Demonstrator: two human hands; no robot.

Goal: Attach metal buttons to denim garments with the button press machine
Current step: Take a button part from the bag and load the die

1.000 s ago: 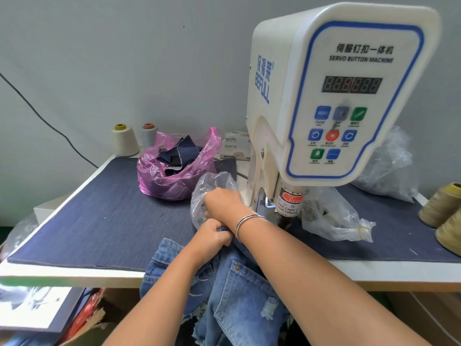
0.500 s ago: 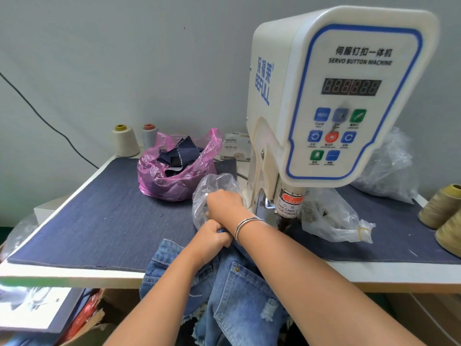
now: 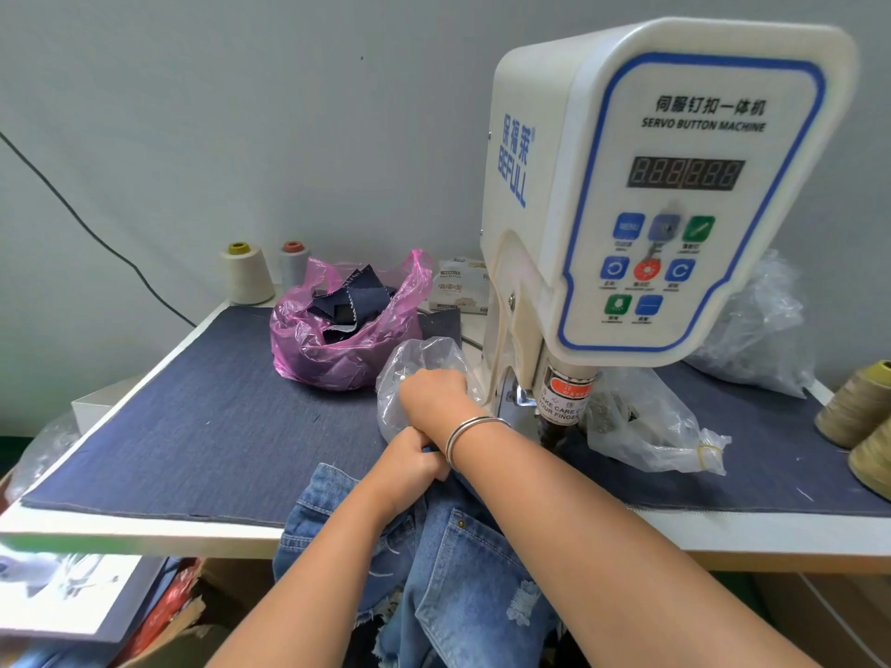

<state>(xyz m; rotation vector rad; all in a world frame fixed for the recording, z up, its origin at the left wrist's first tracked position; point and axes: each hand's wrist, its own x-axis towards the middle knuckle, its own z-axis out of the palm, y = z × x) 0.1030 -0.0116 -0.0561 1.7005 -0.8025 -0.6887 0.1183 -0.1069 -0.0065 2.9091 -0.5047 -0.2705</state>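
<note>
A white servo button machine point(image 3: 665, 185) stands on the table, and its press head point(image 3: 561, 402) hangs just right of my hands. Blue denim shorts point(image 3: 463, 571) hang over the table's front edge. My left hand point(image 3: 410, 462) grips the top edge of the shorts in a fist. My right hand point(image 3: 434, 395), a silver bangle on its wrist, crosses above the left one and rests at a clear plastic bag point(image 3: 414, 364) left of the machine. Its fingertips are hidden against the bag.
The table is covered with dark denim cloth point(image 3: 193, 426). A pink bag of fabric scraps point(image 3: 347, 325) sits behind my hands, with two thread cones point(image 3: 246, 272) at the back. Another clear bag point(image 3: 646, 426) lies right of the press head, with olive thread cones point(image 3: 858, 402) at the far right.
</note>
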